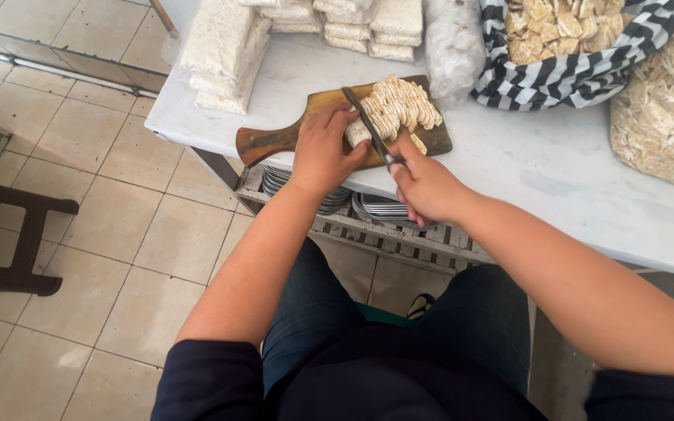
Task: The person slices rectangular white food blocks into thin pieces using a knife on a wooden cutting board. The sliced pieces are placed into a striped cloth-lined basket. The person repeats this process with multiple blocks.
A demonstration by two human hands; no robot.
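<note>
On the wooden cutting board (317,109) at the worktop's (555,168) front edge, a pale block (358,132) is pinned by the left hand (324,152) while a knife (370,127) is gripped in the right hand (424,185), its blade set against the block for another slice. The next cut seems to call for fingertips kept clear. Space is crowded by 1 heap of cut slices (398,105), wrapped blocks (224,47) and a striped cloth (579,74).

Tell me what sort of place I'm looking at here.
Probably a small food-prep workshop or kitchen. The right hand works a knife on a wooden cutting board while the left hand steadies a pale block. Wrapped blocks and bagged slices crowd the white table.
</note>
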